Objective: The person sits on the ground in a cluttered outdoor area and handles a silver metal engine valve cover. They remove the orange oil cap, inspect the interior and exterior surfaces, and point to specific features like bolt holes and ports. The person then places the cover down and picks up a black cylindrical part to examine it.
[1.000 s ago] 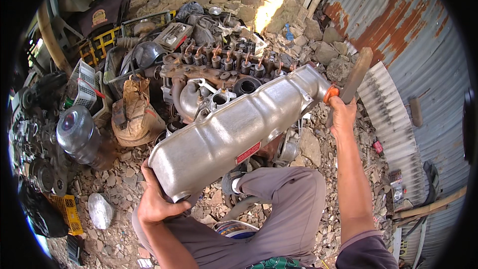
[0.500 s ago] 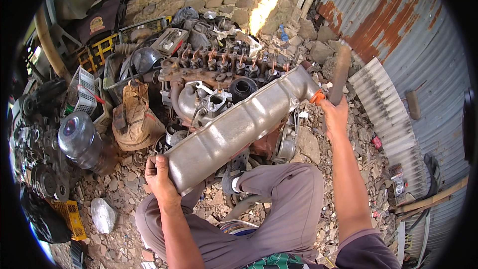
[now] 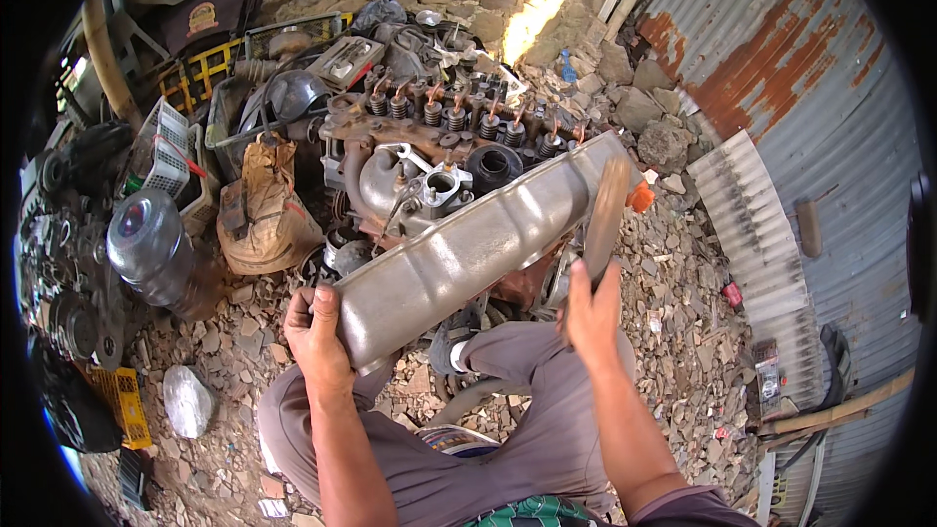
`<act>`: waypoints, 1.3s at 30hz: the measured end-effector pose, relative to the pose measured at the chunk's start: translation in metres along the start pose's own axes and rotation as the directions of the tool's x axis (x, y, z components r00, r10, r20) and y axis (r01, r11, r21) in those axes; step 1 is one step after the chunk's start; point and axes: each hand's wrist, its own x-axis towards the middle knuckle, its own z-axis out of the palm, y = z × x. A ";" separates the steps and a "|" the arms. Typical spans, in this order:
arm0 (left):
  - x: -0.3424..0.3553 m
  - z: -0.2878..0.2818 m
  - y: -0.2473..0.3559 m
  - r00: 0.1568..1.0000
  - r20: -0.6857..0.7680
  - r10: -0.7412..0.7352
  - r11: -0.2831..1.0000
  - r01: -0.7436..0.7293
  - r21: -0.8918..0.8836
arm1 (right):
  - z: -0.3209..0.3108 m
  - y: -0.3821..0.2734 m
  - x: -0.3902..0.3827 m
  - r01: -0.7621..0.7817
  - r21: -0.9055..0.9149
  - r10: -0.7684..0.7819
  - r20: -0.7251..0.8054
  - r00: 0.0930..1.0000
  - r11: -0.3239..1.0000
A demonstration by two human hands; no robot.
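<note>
A long grey metal valve cover lies slantwise above my lap, its far right end raised higher in the picture. My left hand is closed on its near left end, thumb on top. In my right hand is a long flat brown bar, held upright by its lower end in front of the cover's right part. Whether the bar touches the metal I cannot tell. An orange cap shows at the cover's right end. Behind the cover stands an engine with a row of valve springs, partly hidden by it.
A torn brown sack and a large clear plastic bottle stand to the left, beside a heap of greasy parts. Broken stones cover the ground. Rusty corrugated sheeting walls the right side.
My right hand and the bar have moved left and nearer, from the cover's right end to in front of it. My left hand keeps its grip. The view has shifted slightly.
</note>
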 end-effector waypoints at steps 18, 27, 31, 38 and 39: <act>-0.005 0.004 0.000 0.999 0.005 -0.038 0.999 0.038 -0.021 | -0.019 0.017 -0.023 0.007 0.139 -0.013 0.042 0.999 0.990; -0.005 0.006 0.000 1.000 0.012 -0.014 1.000 0.014 0.003 | 0.002 -0.015 0.032 0.026 0.042 -0.029 0.052 0.998 0.999; -0.006 0.006 0.001 1.000 0.005 -0.023 1.000 0.023 -0.005 | 0.013 0.039 -0.016 -0.006 0.078 -0.003 0.120 0.993 0.997; -0.005 0.004 0.003 0.999 0.021 -0.024 1.000 0.024 0.009 | 0.013 0.000 0.017 -0.028 0.218 0.015 0.061 0.998 0.976; -0.003 0.001 0.001 1.000 0.022 -0.020 1.000 0.019 0.013 | 0.011 -0.013 0.032 -0.013 0.232 0.000 0.055 0.998 0.973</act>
